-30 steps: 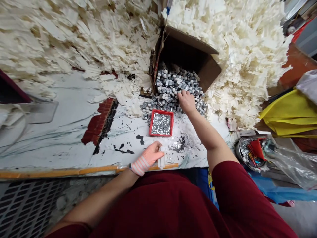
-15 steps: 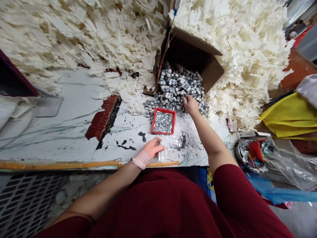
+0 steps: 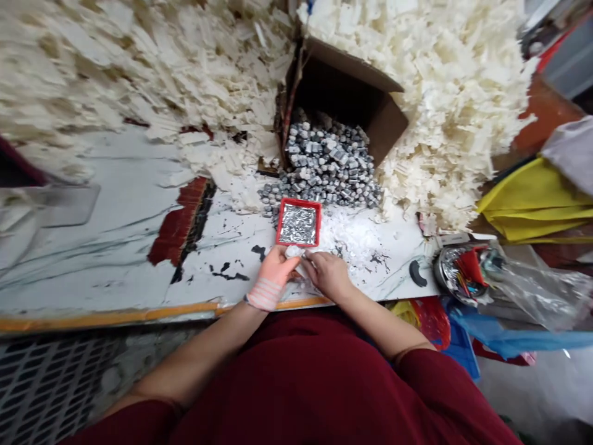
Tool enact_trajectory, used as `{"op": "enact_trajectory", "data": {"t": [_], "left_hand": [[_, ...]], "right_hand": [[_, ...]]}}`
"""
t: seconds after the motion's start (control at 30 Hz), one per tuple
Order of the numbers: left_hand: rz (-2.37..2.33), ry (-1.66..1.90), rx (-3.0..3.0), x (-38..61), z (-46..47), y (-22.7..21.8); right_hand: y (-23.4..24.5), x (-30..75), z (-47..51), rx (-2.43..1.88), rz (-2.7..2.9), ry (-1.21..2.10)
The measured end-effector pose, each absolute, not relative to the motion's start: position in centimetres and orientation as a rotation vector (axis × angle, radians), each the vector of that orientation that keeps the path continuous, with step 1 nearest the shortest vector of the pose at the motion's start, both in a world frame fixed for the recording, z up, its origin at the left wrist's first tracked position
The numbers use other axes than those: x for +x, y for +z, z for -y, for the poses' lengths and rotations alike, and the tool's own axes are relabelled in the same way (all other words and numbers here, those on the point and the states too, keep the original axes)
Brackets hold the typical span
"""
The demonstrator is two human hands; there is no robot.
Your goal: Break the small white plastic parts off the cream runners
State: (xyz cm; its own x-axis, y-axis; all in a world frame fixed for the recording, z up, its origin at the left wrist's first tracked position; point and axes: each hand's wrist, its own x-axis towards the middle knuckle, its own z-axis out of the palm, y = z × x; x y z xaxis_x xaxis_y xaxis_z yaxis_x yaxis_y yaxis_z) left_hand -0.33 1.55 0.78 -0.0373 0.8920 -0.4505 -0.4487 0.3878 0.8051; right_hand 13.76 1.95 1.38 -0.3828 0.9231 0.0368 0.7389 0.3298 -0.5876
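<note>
I have both hands together just above the front edge of the tabletop, a little below the centre of the frame. My left hand, in a peach glove with a striped cuff, comes up from the lower left, its forearm slanting inward, thumb and fingers pinched on a white plastic piece. My right hand, bare, angles in from the lower right with the elbow bent and its back turned up; its fingers are curled narrow against the right side of that piece. I cannot tell whether they grip anything of their own.

Just above the hands sits a red tray filled with shiny metal pins. Farther up, grey-and-white cylindrical parts spill from a cardboard box lying open toward me. Cream plastic strips are heaped across the upper left and upper right of the frame. At right, a dark curved piece lies near a metal bowl of odds and ends, with yellow fabric above it.
</note>
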Motion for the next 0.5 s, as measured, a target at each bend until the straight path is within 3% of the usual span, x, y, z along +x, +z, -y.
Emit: {"op": "enact_trajectory", "data": {"t": [0.2, 0.23, 0.37, 0.5], "left_hand": [[-0.929, 0.976, 0.532, -0.4, -1.4, 1.2], [-0.922, 0.952, 0.552, -0.4, -1.5, 1.1], [-0.974, 0.929, 0.572, -0.2, -1.6, 0.4], [-0.993, 0.916, 0.514, -0.4, -1.5, -0.1]], "right_hand": [[0.6, 18.6, -5.5, -1.319, 2.008, 1.273], [0.8, 20.3, -7.3, -1.432, 2.015, 1.23], [2.3, 28.1, -15.1, -2.147, 1.517, 0.436], [2.7, 33.7, -19.0, -2.271, 0.978, 0.432]]}}
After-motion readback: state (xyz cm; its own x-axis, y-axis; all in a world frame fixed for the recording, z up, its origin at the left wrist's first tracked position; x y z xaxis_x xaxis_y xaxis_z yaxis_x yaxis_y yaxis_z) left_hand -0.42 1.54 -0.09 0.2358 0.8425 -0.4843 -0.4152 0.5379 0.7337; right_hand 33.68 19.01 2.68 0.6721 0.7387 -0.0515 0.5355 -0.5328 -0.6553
